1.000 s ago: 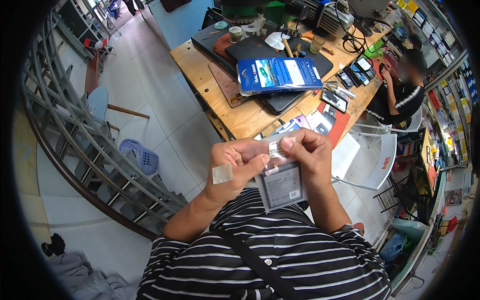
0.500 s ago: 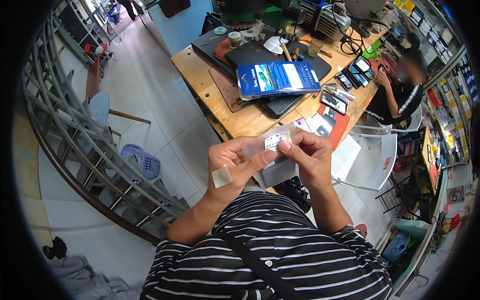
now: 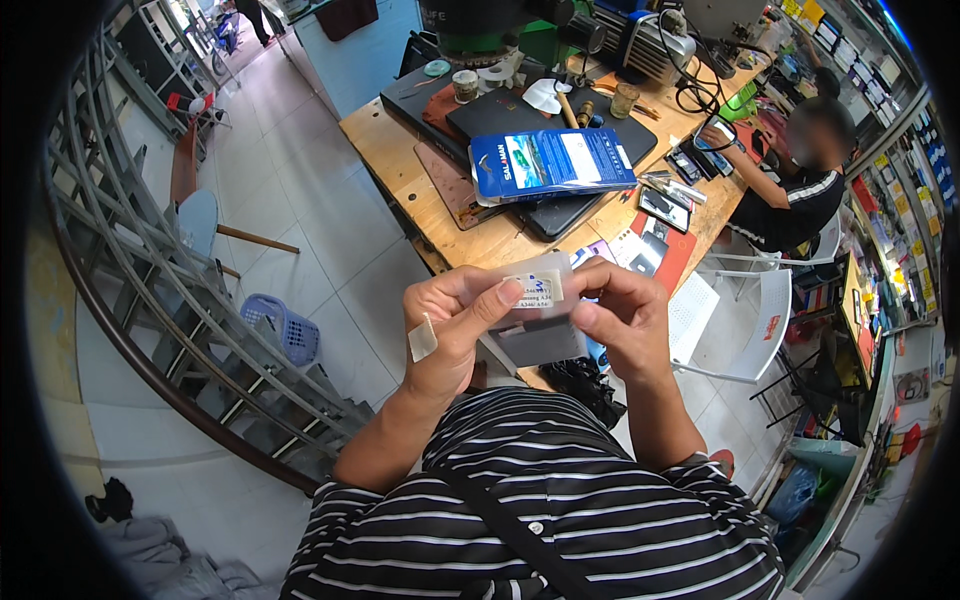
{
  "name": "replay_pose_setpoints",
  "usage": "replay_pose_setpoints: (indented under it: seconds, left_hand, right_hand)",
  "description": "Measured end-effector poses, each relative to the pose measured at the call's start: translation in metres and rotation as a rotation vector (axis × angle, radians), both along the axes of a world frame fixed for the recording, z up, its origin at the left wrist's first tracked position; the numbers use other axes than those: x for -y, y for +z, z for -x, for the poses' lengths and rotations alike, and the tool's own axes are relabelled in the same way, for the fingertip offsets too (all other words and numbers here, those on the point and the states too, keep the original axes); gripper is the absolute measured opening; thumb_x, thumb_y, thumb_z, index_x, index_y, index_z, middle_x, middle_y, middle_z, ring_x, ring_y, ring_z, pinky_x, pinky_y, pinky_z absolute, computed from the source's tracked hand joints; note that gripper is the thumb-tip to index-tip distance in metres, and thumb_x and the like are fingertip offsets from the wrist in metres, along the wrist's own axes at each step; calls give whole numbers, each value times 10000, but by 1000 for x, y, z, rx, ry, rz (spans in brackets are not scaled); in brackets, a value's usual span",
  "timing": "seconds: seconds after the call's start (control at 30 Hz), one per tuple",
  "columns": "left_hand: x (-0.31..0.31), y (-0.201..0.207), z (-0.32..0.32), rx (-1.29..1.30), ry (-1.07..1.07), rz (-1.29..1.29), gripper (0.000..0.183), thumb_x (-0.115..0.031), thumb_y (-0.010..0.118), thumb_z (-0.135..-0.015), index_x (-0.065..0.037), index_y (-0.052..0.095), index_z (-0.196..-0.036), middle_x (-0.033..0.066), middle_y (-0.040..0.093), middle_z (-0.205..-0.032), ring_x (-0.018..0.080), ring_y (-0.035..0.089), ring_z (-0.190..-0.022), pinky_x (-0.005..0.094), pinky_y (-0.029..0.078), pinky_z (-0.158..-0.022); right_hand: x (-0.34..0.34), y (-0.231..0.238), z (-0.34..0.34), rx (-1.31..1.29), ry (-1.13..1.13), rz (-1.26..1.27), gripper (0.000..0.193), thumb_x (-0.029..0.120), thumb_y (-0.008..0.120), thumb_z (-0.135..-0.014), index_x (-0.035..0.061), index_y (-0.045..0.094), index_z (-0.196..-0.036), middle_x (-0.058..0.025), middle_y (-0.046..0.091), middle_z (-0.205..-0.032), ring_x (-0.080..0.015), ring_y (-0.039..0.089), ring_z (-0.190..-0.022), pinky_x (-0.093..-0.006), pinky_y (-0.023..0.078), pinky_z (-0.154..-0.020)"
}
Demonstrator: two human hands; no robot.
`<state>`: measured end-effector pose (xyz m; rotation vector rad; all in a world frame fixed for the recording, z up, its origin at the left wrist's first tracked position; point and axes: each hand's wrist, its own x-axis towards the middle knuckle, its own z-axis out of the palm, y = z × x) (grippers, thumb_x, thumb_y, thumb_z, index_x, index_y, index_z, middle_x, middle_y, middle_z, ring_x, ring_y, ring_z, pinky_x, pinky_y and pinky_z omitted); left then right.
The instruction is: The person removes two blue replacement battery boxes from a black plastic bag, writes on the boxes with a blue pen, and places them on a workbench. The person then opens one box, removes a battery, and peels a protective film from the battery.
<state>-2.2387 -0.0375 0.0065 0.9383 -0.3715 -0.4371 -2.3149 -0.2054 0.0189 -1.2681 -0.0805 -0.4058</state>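
Note:
In front of my chest is a small translucent plastic pouch (image 3: 540, 345) with a white printed label (image 3: 533, 288) near its upper part. Something dark shows faintly through the lower half. My left hand (image 3: 448, 325) grips its left side, thumb pressed at the label's left edge. A cream piece of tape (image 3: 423, 339) sticks to the base of that thumb. At the pouch's right edge, my right hand (image 3: 632, 318) is closed with bent fingers, its thumb just off the label. The tips behind the pouch are hidden.
A wooden workbench (image 3: 400, 190) ahead carries a blue box (image 3: 550, 163) on a dark laptop (image 3: 640, 135), plus phones and tools. At right a co-worker (image 3: 800, 190) sits by a white chair (image 3: 750, 325). Left are a stair railing (image 3: 150, 370) and a purple basket (image 3: 280, 325).
The pouch has turned and shifted slightly left, showing more of the label. My right thumb has come off the label toward the pouch's edge. The co-worker's hands have moved toward the bench.

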Motion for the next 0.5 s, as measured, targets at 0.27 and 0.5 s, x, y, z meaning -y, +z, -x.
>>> replay_pose_setpoints:
  seconds: [0.27, 0.5]
  left_hand:
    - [13, 8, 3, 304, 385, -174, 150, -75, 710, -923, 31, 687, -1027, 160, 706, -1083, 233, 664, -999, 352, 540, -890]
    - [15, 12, 17, 1161, 644, -619, 312, -88, 818, -757, -27, 748, -1055, 76, 705, -1073, 270, 614, -985, 368, 449, -871]
  right_hand:
    - [7, -10, 5, -158, -34, -92, 127, 67, 712, -910, -57, 716, -935, -78, 687, -861, -108, 591, -757, -238, 434, -683]
    - [0, -7, 8, -37, -194, 76, 130, 36, 711, -931, -73, 736, -999, -91, 704, -899, -106, 614, -745, -229, 470, -666]
